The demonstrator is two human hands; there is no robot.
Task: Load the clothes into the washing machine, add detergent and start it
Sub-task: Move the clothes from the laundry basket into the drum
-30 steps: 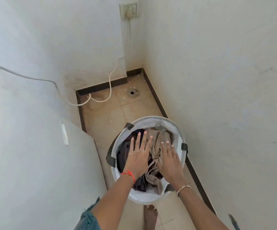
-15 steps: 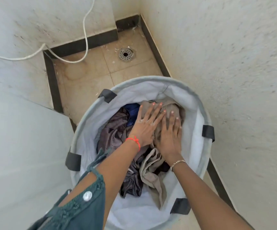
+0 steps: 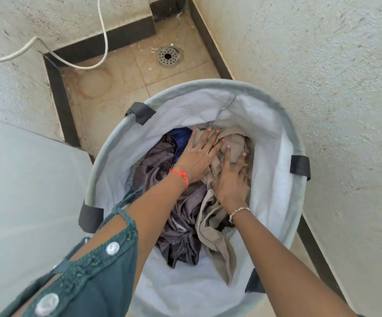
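Inside the round pale-grey fabric laundry basket [image 3: 274, 179], toward its far wall, lies a heap of brown, blue and beige clothes [image 3: 180, 225]. The left hand [image 3: 196, 156] presses on it with spread, straight fingers, and just beside it the right hand [image 3: 231, 179] rests flat on the beige cloth.

A round fabric laundry basket [image 3: 208, 84] is seen from above, close to the right wall. Both hands are laid flat on the clothes [image 3: 208, 213] inside, with the fingers spread. The left hand [image 3: 199, 156] is placed beside a blue garment [image 3: 180, 136], and the right hand [image 3: 231, 179] on a beige garment [image 3: 217, 236]. A floor drain [image 3: 168, 56] and a white cable [image 3: 101, 19] are seen farther off.
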